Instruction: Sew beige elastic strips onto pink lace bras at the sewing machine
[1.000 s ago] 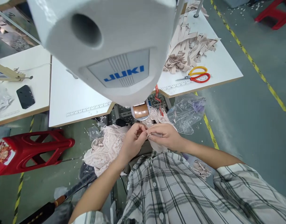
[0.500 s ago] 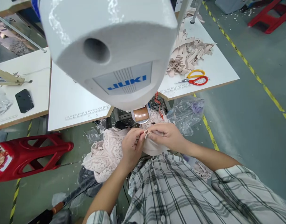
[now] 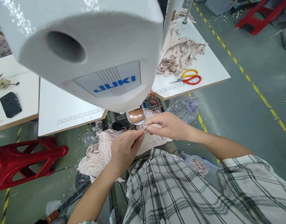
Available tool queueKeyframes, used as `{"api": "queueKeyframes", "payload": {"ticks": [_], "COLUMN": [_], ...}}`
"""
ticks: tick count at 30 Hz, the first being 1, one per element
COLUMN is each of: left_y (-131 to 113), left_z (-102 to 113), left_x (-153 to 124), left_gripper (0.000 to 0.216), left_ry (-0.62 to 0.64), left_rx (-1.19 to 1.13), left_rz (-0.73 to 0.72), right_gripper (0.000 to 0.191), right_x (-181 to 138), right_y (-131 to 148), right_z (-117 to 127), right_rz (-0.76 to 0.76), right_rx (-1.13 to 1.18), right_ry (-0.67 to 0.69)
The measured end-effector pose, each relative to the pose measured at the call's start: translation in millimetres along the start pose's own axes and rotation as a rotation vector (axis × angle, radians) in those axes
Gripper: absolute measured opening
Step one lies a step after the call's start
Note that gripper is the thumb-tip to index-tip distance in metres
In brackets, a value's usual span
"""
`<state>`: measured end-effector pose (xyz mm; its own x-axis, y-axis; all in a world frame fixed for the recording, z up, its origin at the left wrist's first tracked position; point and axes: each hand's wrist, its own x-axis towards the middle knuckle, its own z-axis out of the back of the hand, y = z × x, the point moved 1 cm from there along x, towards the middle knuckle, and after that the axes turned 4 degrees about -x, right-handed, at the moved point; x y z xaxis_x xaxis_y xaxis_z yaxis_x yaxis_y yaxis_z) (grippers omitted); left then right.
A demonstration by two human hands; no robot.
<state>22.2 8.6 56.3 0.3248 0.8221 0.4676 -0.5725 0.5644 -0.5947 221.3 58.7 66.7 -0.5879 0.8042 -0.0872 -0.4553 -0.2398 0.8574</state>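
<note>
Pale pink lace fabric (image 3: 99, 152) hangs in a bunch in front of the sewing machine (image 3: 91, 56). My left hand (image 3: 126, 147) is closed in a pinch on an edge of this fabric. Close beside it, my right hand (image 3: 167, 124) also pinches the fabric, the fingertips of both nearly meeting. A smooth pale part of the cloth drapes below the hands over the lap. The exact bit between the fingertips is too small to make out. Just beyond the hands sits the machine's copper-coloured curved part (image 3: 136, 115).
On the right table (image 3: 215, 70) lie yellow-and-red-handled scissors (image 3: 189, 77) and a heap of beige strips (image 3: 180, 56). A phone (image 3: 11, 105) rests on the left table. A red stool (image 3: 28, 158) stands at left. A plastic bag (image 3: 183, 107) hangs below the right table.
My view has shifted closer to the machine and to the right. My right hand has turned slightly, and the hands still pinch the fabric, with more smooth cloth showing beneath.
</note>
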Motion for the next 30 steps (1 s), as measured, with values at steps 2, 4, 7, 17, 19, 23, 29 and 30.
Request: {"api": "queueKeyframes", "payload": {"ticks": [2, 4, 7, 17, 19, 23, 29, 30], "left_y": [2, 3, 3, 6, 5, 0, 15, 22], "left_z": [0, -1, -2, -2, -2, -5, -4, -2], "left_x": [1, 2, 3, 11, 12, 12, 12, 12], "left_gripper": [0.01, 0.011, 0.012, 0.021, 0.023, 0.023, 0.019, 0.02], "left_ry": [0.007, 0.026, 0.058, 0.277, 0.305, 0.217, 0.034, 0.028], "left_rx": [-0.015, -0.034, -0.057, -0.073, -0.026, -0.018, 0.117, 0.189], "left_rz": [-0.008, 0.005, 0.05, 0.172, 0.185, 0.229, 0.326, 0.253], "right_gripper": [0.017, 0.015, 0.015, 0.014, 0.015, 0.02, 0.014, 0.016], "right_x": [0, 0, 0, -2, -5, -4, 37, 43], "right_y": [-1, -3, -3, -3, -1, 4, 12, 14], "right_z": [2, 3, 5, 0, -3, -6, 10, 13], "right_rz": [-0.016, -0.022, -0.041, 0.027, 0.04, 0.137, 0.079, 0.066], "right_rx": [0.055, 0.094, 0.137, -0.05, -0.098, -0.238, -0.267, -0.288], "right_ry": [0.05, 0.086, 0.136, 0.093, 0.054, -0.122, -0.07, -0.049]}}
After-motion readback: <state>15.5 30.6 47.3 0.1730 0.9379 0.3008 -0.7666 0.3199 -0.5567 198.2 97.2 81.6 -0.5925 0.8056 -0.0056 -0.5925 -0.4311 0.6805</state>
